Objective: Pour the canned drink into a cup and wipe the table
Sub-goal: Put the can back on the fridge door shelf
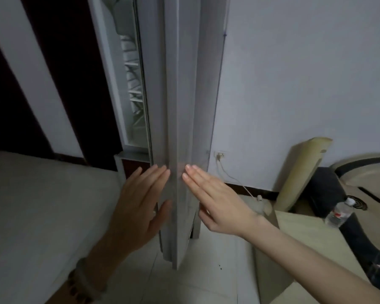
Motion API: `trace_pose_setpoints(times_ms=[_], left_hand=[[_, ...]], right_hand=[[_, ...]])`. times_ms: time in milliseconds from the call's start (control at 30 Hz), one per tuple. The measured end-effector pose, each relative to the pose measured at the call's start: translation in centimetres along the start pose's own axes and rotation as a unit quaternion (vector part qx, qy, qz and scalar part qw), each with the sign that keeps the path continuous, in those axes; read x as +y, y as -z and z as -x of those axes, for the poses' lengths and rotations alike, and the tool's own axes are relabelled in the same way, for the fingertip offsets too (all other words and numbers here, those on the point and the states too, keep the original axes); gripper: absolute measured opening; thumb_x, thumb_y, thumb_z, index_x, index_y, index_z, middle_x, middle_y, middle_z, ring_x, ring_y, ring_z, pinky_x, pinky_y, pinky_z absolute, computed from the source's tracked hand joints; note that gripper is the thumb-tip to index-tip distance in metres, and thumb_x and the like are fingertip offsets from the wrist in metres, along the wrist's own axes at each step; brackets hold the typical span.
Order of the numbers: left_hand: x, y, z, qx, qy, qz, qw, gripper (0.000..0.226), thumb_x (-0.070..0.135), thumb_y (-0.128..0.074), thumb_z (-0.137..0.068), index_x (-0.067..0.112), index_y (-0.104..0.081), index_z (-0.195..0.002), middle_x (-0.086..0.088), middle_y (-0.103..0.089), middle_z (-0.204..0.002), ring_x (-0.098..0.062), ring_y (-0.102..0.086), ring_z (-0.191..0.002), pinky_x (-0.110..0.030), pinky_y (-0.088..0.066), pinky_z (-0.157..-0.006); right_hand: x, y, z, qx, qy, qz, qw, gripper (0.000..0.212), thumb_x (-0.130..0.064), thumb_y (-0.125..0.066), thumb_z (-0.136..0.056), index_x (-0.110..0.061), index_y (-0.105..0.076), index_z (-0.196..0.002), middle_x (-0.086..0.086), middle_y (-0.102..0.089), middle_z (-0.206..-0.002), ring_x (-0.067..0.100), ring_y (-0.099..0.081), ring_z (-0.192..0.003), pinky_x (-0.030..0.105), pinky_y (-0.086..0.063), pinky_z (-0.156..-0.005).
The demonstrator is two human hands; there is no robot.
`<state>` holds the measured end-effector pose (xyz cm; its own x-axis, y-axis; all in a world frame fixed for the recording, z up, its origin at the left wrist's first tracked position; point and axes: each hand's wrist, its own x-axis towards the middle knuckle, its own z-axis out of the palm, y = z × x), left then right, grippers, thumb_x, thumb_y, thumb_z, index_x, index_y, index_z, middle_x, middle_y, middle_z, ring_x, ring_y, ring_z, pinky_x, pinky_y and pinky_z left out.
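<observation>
Both hands are flat with fingers straight and close together, holding nothing. The left hand (140,207) and right hand (215,202) lie against opposite faces of a tall grey door (182,95) that stands edge-on between them. White shelves (134,84) show above the left hand. A clear plastic bottle (340,212) stands well right of the right hand. Where the canned drink is cannot be told.

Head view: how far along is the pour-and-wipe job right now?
Done: nothing that shows; no can, cup or cloth is in view. In hand: the left hand and right hand, fingers straight, flank the edge of a grey door, with white shelves visible to its left. Left: fetching the can, pouring, wiping the table.
</observation>
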<state>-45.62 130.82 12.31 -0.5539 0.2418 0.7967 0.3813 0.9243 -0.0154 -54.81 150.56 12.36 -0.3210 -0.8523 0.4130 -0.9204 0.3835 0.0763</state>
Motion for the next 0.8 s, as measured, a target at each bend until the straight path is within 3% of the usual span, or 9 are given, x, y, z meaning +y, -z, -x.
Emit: trace_pose_setpoints(times_ms=[133,300,467,567,633,800], left_hand=[[-3.5,1.3,1.6,-0.034,0.087,-0.005,0.996,0.051,0.034,-0.033,-0.1,-0.006,-0.045,-0.13,-0.013,-0.043,-0.134,-0.025,-0.041,-0.126,-0.037,-0.025,-0.112],[-7.9,2.4,2.8,-0.047,0.234,0.083,0.968,0.052,0.029,-0.041,-0.098,0.003,-0.03,-0.142,-0.007,-0.035,-0.144,-0.005,-0.029,-0.132,-0.009,-0.018,-0.11],[-13.8,2.1,3.0,-0.014,0.328,0.148,0.933,0.052,0.024,-0.039,-0.099,0.009,-0.026,-0.148,-0.006,-0.037,-0.149,-0.014,-0.036,-0.136,-0.037,-0.032,-0.111],[-18.1,1.9,3.1,-0.007,0.341,0.18,0.923,0.053,0.019,-0.043,-0.099,0.012,-0.025,-0.148,-0.004,-0.035,-0.15,-0.014,-0.036,-0.136,-0.043,-0.034,-0.111],[-21.1,1.6,3.3,-0.005,0.349,0.21,0.914,0.057,0.015,-0.047,-0.098,0.019,-0.023,-0.149,0.001,-0.034,-0.152,-0.009,-0.037,-0.136,-0.038,-0.035,-0.111],[-27.9,1.1,2.3,-0.002,0.356,0.302,0.884,0.066,0.018,-0.05,-0.087,0.048,-0.02,-0.137,0.021,-0.038,-0.143,0.009,-0.039,-0.128,-0.008,-0.034,-0.101]], right_hand=[[-0.9,-2.5,-4.9,0.007,0.036,0.003,0.999,0.087,-0.014,-0.056,-0.07,-0.008,-0.015,-0.147,0.009,-0.009,-0.155,0.026,-0.007,-0.145,0.042,-0.012,-0.117],[-2.1,-5.2,-11.5,0.026,0.071,-0.007,0.997,0.081,-0.011,-0.055,-0.071,-0.005,-0.023,-0.145,0.012,-0.017,-0.154,0.03,-0.013,-0.143,0.043,-0.018,-0.116],[-2.7,-8.1,-18.0,0.039,0.085,0.019,0.995,0.068,-0.015,-0.04,-0.077,-0.004,-0.03,-0.143,0.015,-0.02,-0.152,0.033,-0.014,-0.142,0.043,-0.014,-0.115],[-2.7,-10.0,-21.8,0.057,0.088,0.038,0.994,0.068,-0.014,-0.041,-0.076,-0.004,-0.031,-0.143,0.018,-0.016,-0.151,0.034,-0.012,-0.141,0.045,-0.013,-0.115],[-2.6,-11.5,-24.3,0.072,0.084,0.047,0.993,0.071,-0.012,-0.047,-0.075,-0.005,-0.03,-0.144,0.02,-0.012,-0.151,0.034,-0.01,-0.142,0.045,-0.012,-0.115],[-2.4,-15.0,-29.8,0.084,0.036,0.067,0.994,0.079,-0.012,-0.058,-0.075,-0.009,-0.025,-0.146,0.025,-0.006,-0.151,0.035,-0.005,-0.143,0.047,-0.01,-0.115]])
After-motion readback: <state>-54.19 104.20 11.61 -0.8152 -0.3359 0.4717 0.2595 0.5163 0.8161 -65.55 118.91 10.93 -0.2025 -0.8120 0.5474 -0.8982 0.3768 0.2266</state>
